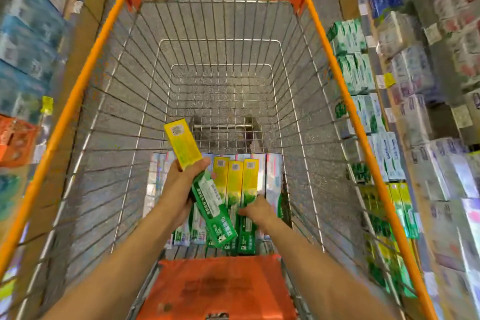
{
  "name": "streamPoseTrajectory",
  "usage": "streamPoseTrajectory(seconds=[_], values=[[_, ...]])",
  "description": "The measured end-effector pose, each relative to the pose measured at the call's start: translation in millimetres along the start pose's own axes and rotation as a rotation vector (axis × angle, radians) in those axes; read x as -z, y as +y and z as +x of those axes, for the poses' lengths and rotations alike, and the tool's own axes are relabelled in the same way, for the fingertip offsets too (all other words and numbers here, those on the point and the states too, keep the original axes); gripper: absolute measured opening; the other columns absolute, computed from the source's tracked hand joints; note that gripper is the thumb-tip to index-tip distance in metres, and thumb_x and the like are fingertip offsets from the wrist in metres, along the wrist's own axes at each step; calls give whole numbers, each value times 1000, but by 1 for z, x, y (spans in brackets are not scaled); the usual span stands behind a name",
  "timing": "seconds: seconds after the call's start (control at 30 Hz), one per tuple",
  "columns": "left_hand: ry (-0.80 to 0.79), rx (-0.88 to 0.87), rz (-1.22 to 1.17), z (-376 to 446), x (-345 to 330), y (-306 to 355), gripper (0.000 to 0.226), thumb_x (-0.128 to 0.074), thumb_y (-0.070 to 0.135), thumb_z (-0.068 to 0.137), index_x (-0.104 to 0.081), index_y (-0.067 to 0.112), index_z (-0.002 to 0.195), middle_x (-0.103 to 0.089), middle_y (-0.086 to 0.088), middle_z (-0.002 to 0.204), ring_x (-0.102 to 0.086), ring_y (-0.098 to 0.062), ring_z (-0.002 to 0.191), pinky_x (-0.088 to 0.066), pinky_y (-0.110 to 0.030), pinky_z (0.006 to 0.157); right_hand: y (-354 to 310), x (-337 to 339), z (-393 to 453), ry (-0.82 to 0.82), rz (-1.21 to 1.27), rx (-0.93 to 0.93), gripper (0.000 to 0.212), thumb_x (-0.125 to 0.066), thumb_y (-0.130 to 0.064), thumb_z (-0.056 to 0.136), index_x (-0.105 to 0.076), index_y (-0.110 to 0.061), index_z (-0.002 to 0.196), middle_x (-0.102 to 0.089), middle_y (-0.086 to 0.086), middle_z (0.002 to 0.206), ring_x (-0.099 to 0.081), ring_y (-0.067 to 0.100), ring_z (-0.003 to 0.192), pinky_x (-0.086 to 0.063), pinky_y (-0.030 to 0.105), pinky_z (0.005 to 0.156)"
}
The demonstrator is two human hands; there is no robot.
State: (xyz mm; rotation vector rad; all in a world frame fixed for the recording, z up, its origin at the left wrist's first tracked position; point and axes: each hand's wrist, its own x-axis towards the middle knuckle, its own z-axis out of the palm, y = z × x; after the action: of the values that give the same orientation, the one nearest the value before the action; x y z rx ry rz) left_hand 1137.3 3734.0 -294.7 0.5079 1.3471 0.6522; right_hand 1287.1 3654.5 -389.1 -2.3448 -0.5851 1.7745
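Head view: left hand [179,187] grips yellow-green box [207,195] above row of boxes [235,179]; right hand [255,209] touches row, curl unclear.

The person shows only two arms and two hands. The long, bare left arm [111,267] is uncovered all the way from the bottom of the view up to the wrist. It ends in the left grip [179,189], a bare hand whose wide back and thumb show clearly. The long, bare right arm [319,275] is uncovered the same way, from the bottom of the view up to the wrist. It ends in the right grip [255,212], a bare hand that looks blurry, so its fingers are hard to tell apart.
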Motion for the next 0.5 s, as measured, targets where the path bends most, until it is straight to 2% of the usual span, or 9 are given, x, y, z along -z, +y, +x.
streamPoseTrajectory(seconds=[0.07,0.1,0.2,0.23,0.3,0.37,0.4,0.43,0.5], values=[[-15,2,-10,6,-5,-5,36,-62,13,87,-48,13,121,-66,-3,107,-67,-32,95,-54,-46,82,3,-2,4,17,-93,42,64,-68,-20,86,-33,2,135,-58,6,92,-53,21,94,-41,21,60],[-19,7,-11,8,-7,-7,36,-62,13,88,-47,15,121,-66,-3,108,-67,-32,96,-54,-48,83,7,-3,8,24,-127,66,61,-70,-22,85,-39,1,132,-54,2,83,-51,19,88,-39,23,58],[-38,15,24,15,-15,-13,31,-64,14,87,-49,19,114,-66,-5,111,-66,-34,98,-53,-51,86,9,6,8,37,-114,119,35,-72,-25,82,-55,-12,110,-58,1,93,-56,17,84,-48,22,73],[-45,11,38,16,-17,-14,31,-65,16,86,-49,20,112,-66,-7,111,-67,-34,97,-53,-51,85,3,12,3,83,-49,141,33,-70,-27,84,-55,-16,111,-59,2,102,-58,17,89,-46,18,76],[-55,2,69,18,-23,-17,35,-66,22,84,-49,20,115,-65,-10,115,-67,-32,97,-53,-48,84,-21,30,-16,141,159,172,55,-67,-33,86,-47,-9,132,-55,6,127,-57,22,111,-43,23,89],[-73,11,103,17,-30,-17,46,-62,37,83,-49,17,122,-65,-11,117,-66,-29,100,-53,-45,84,-51,51,-44,-59,353,244,58,-64,-39,87,-46,-14,135,-58,3,126,-58,23,110,-48,36,94],[-98,15,108,15,-36,-16,53,-59,44,82,-48,16,126,-65,-11,118,-66,-27,101,-53,-43,82,-63,59,-59,-208,358,287,51,-64,-39,87,-48,-19,131,-61,-4,116,-59,20,105,-52,38,89],[-129,21,102,14,-41,-15,59,-55,50,82,-47,16,129,-64,-11,119,-66,-25,101,-53,-40,80,-74,65,-71,-301,287,334,45,-64,-37,87,-49,-25,128,-60,-11,107,-58,17,101,-53,35,81],[-176,35,68,10,-53,-13,65,-46,56,83,-45,16,134,-63,-12,122,-67,-22,100,-56,-33,72,-83,70,-86,-274,92,452,43,-71,-26,83,-53,-28,122,-59,-17,99,-59,11,95,-50,26,69]])
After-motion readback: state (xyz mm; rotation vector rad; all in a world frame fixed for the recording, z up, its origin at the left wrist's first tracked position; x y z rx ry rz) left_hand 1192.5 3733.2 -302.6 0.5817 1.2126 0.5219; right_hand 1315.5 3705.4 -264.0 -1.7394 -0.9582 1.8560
